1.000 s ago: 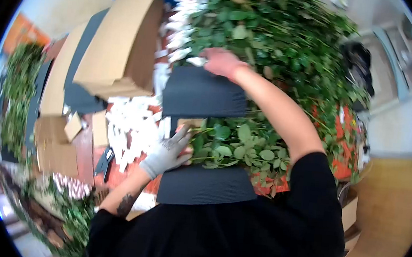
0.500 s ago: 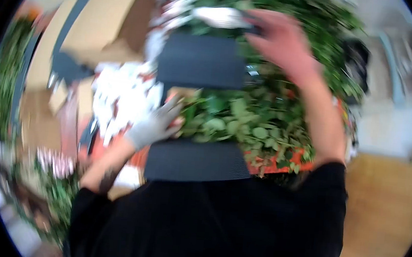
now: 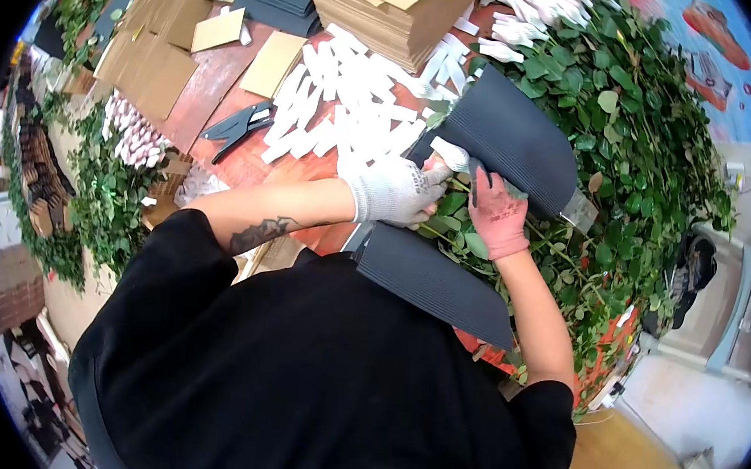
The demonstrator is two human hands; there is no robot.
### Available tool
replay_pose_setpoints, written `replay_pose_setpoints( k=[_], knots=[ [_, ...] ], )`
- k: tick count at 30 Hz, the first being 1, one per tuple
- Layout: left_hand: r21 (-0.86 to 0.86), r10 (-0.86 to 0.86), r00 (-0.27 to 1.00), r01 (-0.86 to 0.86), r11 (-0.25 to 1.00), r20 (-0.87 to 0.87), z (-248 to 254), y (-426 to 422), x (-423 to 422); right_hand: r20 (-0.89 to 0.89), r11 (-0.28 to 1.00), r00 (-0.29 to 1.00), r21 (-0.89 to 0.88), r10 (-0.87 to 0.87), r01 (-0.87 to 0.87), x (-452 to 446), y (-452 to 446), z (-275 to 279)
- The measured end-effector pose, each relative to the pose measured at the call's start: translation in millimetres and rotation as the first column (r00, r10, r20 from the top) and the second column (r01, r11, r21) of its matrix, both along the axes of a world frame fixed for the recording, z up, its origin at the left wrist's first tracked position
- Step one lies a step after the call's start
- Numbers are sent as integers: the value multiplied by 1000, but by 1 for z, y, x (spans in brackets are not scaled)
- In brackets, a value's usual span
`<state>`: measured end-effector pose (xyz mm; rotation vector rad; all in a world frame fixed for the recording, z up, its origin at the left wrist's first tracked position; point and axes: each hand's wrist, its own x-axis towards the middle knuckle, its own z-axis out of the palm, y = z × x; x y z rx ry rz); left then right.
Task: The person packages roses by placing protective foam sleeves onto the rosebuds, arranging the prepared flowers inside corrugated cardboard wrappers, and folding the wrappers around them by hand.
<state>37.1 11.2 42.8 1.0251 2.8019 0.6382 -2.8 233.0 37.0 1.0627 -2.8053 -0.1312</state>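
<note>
Between two flaps of dark corrugated sheet (image 3: pixel 509 139) lie leafy green stems with wrapped flower heads at their left end. My left hand (image 3: pixel 397 190), in a grey-white glove, rests at those heads with its fingers bent around them. My right hand (image 3: pixel 496 211), in a pink glove with dark fingertips, is closed at the stem just below a white-sleeved flower head (image 3: pixel 449 154). The near flap (image 3: pixel 434 280) of the sheet lies against the black shirt.
White paper sleeves (image 3: pixel 343 98) are spread left of the sheet, beside a black stapler (image 3: pixel 237 129). Cardboard sheets (image 3: pixel 396 4) are stacked behind them. More sleeved flowers (image 3: pixel 537 16) and a large heap of leafy stems (image 3: pixel 624 149) lie at the back right.
The view has turned. My right hand has come down from the flower heap to the stems between the flaps, bringing a white-sleeved flower. My left hand stays by the heads.
</note>
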Motion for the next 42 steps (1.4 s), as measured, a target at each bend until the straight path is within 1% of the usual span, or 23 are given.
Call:
replay_pose_setpoints(
  k=[2, 5, 7, 9, 11, 13, 14, 17, 18, 19, 21, 23, 25, 27, 28, 30, 33, 34, 35, 38, 39, 41, 42],
  knots=[
    [5, -7, 999, 7, 1000, -39, -9, 1, -1, -10, 994, 995, 51, -94, 95, -1, 6, -13],
    [13, 11, 999, -11, 1000, -48, -11, 4, 0, -28, 990, 996, 112, -79, 82, 0, 7, -17],
    [-56, 13, 1000, -13, 998, -9, -3, 4, 1, -14, 992, 996, 85, -93, 94, -1, 6, -20],
    [3, 10, 996, -10, 1000, -91, -5, 2, 3, -18, 997, 999, 51, -51, 52, -4, 4, -24],
    [-28, -1, 998, -1, 1000, -65, -2, 1, 2, -55, 998, 997, 22, -51, 52, -7, -1, -26],
    [-28, -4, 1000, 3, 1000, -21, 2, 2, 5, 0, 995, 998, 72, -64, 64, -3, -6, -18],
    [-29, 0, 1000, 0, 1000, 21, 5, 1, 2, 64, 998, 996, 17, -67, 66, -5, -5, -19],
    [-38, 1, 999, 1, 999, 39, 6, 3, 0, 104, 997, 991, 13, -81, 80, 0, -6, -7],
    [-41, 5, 993, 0, 999, 119, 15, 2, -3, 105, 997, 991, 13, -79, 78, -1, -5, -9],
    [-42, 5, 993, 0, 999, 119, 14, -1, -6, 96, 998, 993, 13, -68, 67, -1, -3, -13],
    [262, -102, 971, 43, 964, 215, 10, -11, -17, 87, 998, 994, 10, -70, 69, -1, -2, -14],
    [439, 76, 985, -138, 888, 156, -20, -18, -33, 135, 996, 989, 76, -57, 47, -3, -4, -10],
    [319, 347, 860, -470, 823, 374, 12, -28, -40, 122, 996, 989, 37, -84, 80, -3, 0, -23],
    [174, 394, 606, -669, 723, 691, 3, -27, -53, 103, 996, 991, 7, -90, 90, -3, 3, -28],
    [176, 393, 608, -668, 723, 690, -4, -24, -57, 68, 997, 994, 6, -81, 81, -4, 1, -28],
    [118, 475, 767, -569, 814, 431, -13, -15, -58, 39, 998, 997, 6, -68, 68, -2, 0, -26],
    [96, 445, 759, -547, 831, 474, -8, -9, -62, -2, 993, 993, 25, -118, 118, 1, -4, -25],
    [167, 402, 753, -552, 817, 522, -14, -10, -63, 31, 994, 993, 16, -111, 110, -1, -4, -24],
    [160, 380, 770, -521, 839, 513, -18, -8, -66, 67, 995, 993, 7, -100, 100, -2, -3, -23],
    [255, 318, 606, -672, 695, 729, -27, -2, -64, 19, 995, 994, -5, -103, 103, 0, -3, -25],
    [249, 313, 612, -658, 711, 726, -34, -2, -64, 21, 992, 992, -14, -123, 123, 0, -4, -24],
    [264, 331, 511, -779, 569, 793, -40, 1, -62, 56, 991, 989, 0, -133, 134, -1, -6, -21],
    [260, 327, 517, -768, 585, 791, -39, 1, -60, 46, 992, 991, -14, -127, 128, 0, -6, -21]
  ],
)
